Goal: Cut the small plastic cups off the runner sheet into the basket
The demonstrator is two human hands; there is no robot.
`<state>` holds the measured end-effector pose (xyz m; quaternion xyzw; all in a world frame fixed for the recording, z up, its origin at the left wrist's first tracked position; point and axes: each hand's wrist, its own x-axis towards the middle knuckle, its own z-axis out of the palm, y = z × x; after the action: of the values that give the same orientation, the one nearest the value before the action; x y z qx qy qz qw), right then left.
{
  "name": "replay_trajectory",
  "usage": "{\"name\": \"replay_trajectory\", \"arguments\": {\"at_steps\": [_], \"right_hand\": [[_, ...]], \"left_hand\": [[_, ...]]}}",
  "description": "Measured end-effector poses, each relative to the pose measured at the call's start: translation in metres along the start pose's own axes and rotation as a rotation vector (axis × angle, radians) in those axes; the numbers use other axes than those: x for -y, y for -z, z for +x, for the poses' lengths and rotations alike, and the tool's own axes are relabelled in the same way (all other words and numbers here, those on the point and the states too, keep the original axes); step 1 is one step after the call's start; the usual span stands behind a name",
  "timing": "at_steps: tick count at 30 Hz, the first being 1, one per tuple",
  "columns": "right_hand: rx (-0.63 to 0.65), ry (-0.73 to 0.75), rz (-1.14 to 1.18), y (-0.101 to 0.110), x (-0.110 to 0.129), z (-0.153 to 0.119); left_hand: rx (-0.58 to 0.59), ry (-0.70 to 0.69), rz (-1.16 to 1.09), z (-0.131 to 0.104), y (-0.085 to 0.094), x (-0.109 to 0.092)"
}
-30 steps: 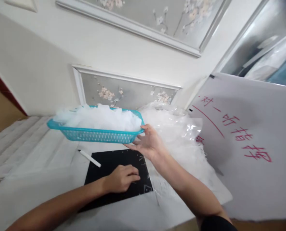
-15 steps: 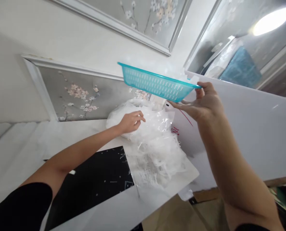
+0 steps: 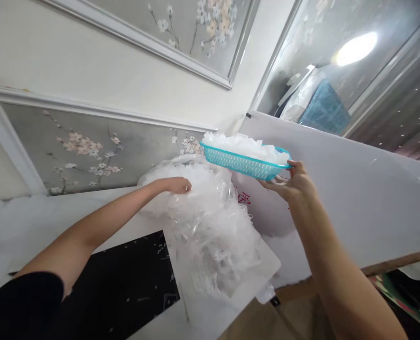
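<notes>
My right hand (image 3: 297,184) grips one end of a turquoise plastic basket (image 3: 245,164), thumb at the rim and fingers under its base. Heaped in the basket are small white pieces (image 3: 245,144), too blurred to name. The basket is held up in the air, near the wall corner. Over a big clear plastic bag (image 3: 203,189) full of white material is my left hand (image 3: 179,185), its fingers curled closed. A tiny pale spot shows at those fingers, but what they hold, if anything, I cannot make out. Whether the hand touches the bag is unclear.
A black sheet (image 3: 125,288) with white marks lies on the white table (image 3: 196,326). Along the right stands a white board (image 3: 351,198) with red writing. Flower-patterned wall panels (image 3: 86,151) are behind. Loose white strands (image 3: 213,269) spill toward the table's front corner.
The view has shifted. My right hand has lowered the basket, so its white contents now show. My left hand's fingers, loosely apart before, have curled closed above the bag.
</notes>
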<state>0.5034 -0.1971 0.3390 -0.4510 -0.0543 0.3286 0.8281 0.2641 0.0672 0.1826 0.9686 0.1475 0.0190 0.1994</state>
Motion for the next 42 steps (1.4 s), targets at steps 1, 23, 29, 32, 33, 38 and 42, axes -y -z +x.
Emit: {"name": "replay_trajectory", "arguments": {"at_steps": [1,23,29,32,33,38,42], "right_hand": [[0.004,-0.008,-0.016,0.001,-0.001,0.003],[0.078,0.496,-0.451,-0.057,-0.057,0.051],[0.375,0.907,-0.656,-0.111,-0.094,0.031],[0.520,1.052,-0.747,-0.135,-0.111,0.009],[0.577,1.089,-0.789,-0.141,-0.115,0.002],[0.765,1.193,-0.970,-0.155,-0.118,-0.022],[0.809,1.118,-0.849,-0.158,-0.110,-0.039]], "left_hand": [[0.010,-0.007,-0.004,-0.011,-0.009,0.001],[-1.327,-0.079,-1.192,-0.121,0.047,0.052],[-1.320,-0.142,-1.415,-0.099,0.090,0.049],[-1.354,-0.144,-1.478,-0.092,0.091,0.049],[-1.362,-0.138,-1.475,-0.091,0.091,0.050],[-1.359,-0.064,-1.500,-0.100,0.092,0.055],[-1.332,-0.027,-1.511,-0.108,0.092,0.055]]}}
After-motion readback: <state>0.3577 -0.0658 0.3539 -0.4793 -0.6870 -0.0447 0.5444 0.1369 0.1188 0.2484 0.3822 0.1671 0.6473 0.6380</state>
